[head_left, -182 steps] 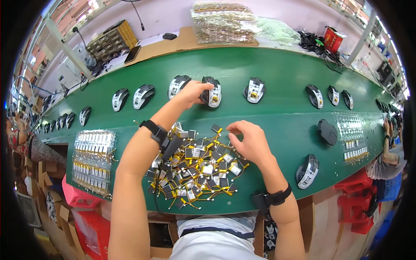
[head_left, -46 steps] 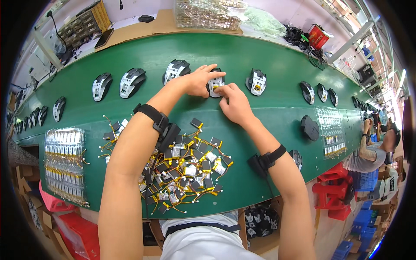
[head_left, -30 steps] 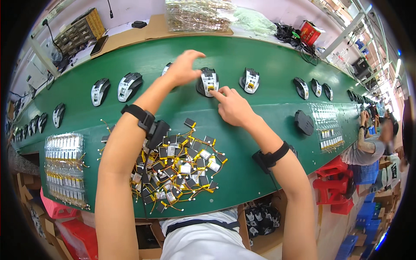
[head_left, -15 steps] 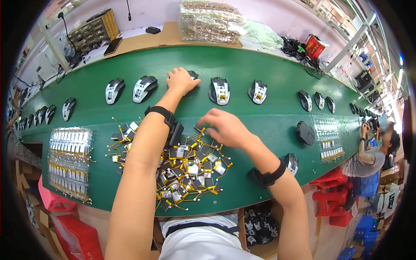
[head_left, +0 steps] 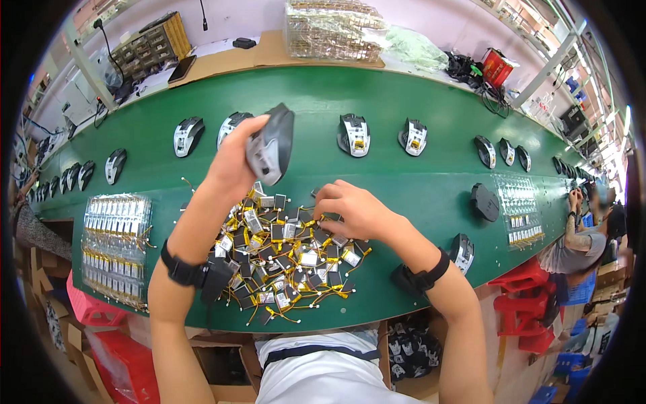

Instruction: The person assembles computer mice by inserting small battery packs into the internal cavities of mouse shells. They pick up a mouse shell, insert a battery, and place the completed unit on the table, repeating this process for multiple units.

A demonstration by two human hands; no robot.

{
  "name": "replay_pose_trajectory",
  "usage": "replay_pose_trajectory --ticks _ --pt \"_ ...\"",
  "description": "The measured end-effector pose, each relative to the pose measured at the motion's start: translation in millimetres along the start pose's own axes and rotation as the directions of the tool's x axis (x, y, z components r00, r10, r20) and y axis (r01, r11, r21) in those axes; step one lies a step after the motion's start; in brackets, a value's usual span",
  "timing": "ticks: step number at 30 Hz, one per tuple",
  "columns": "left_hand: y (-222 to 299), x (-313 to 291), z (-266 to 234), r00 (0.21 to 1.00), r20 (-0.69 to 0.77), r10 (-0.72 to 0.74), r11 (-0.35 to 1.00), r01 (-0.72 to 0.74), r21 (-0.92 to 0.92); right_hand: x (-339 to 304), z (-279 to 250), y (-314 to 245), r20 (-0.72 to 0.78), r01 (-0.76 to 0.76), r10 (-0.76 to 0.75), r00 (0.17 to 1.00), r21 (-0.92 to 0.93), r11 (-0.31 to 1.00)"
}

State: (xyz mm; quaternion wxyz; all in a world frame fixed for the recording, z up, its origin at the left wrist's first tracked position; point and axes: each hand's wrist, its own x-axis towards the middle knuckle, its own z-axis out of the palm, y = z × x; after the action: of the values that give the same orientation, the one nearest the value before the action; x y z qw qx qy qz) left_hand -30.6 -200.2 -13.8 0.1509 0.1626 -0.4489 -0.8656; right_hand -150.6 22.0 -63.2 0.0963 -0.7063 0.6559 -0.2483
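Observation:
My left hand (head_left: 234, 158) grips a black and silver computer mouse (head_left: 272, 148), lifted and tilted above the table; motion blurs it slightly. On the green table (head_left: 303, 94) lies a loose heap of small battery packs (head_left: 309, 258) with yellow tape and thin wires. My right hand (head_left: 356, 212) is at the heap's upper right edge, fingers curled down and together among the batteries. Whatever is between those fingertips is hidden. Beyond my hands stand more mice, including one with an uncovered opening (head_left: 354, 136) showing a yellow part, and a similar one (head_left: 413, 137) beside it.
Clear plastic trays of batteries stand at left (head_left: 116, 249) and right (head_left: 519, 215). A dark round object (head_left: 484, 202) and another mouse (head_left: 461, 253) lie right of my hand. More mice line the table. A seated person (head_left: 579, 236) works at far right.
My left hand has picked the mouse up off the table and drawn it back toward me, turning it. My right hand has moved slightly nearer and its fingers have curled into the heap.

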Motion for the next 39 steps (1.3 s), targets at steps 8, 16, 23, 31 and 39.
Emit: replay_pose_trajectory --ticks 8,16,23,31,39 --pt "-17.8 -111.2 -11.7 0.982 -0.166 0.084 0.957 -0.126 -0.263 7.4 -9.4 -23.0 -0.05 -0.194 0.299 0.953 0.657 0.729" --pt "-45.5 -117.3 8.5 0.97 -0.01 0.244 0.931 -0.238 -0.277 0.3 -3.6 -92.8 0.166 -0.224 0.382 0.909 0.968 0.111" --pt "-52.2 -124.0 13.2 0.946 -0.026 0.323 0.9 -0.316 -0.3 9.1 16.3 -109.1 0.133 -0.221 0.6 0.789 0.972 0.074" --pt "-56.8 -122.6 19.7 0.926 0.0 0.378 0.918 -0.375 -0.128 13.7 34.4 -114.6 0.022 -0.144 0.66 0.751 0.981 0.132" --pt "-60.4 -125.3 22.7 0.906 0.044 0.422 0.902 -0.424 0.084 13.1 34.3 -109.6 0.01 -0.207 0.693 0.72 0.958 0.201"
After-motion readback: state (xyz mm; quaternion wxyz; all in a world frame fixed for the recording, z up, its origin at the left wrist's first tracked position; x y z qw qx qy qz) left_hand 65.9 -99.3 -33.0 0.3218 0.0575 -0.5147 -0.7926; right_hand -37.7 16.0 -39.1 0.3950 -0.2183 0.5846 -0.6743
